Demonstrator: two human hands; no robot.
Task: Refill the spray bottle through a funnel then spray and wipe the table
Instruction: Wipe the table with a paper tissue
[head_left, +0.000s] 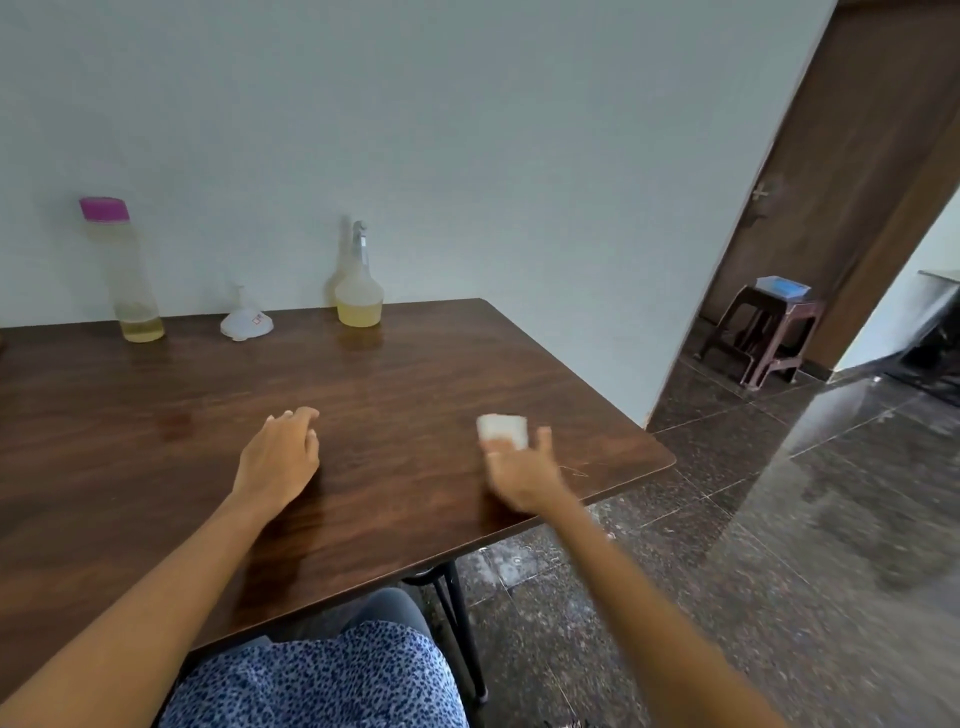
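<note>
Brown wood-grain table (156, 467) seen from the head camera, with the task's items standing along its far edge against the wall. Far left: a tall clear refill bottle (132, 280) with a purple cap, capped, holding a shallow layer of yellowish liquid. Right of it: a white funnel (247, 323), set mouth-down on the table, apart from both bottles. Further right: the spray bottle (358, 291), nozzle fitted, its round base partly filled with the same yellowish liquid. Near centre: the left hand (280, 457) rests on the tabletop, fingers relaxed and gripping nothing. Near right: the right hand (522, 470), motion-blurred, touches a small white cloth (503, 430) lying on the table; whether the fingers pinch it or only press it cannot be told. Faint glossy patches show on the wood left of the left hand. Judged from this arrangement, refilling is finished and the funnel set aside; wiping appears to be in hand. How much of the table remains to be wiped cannot be read.
</note>
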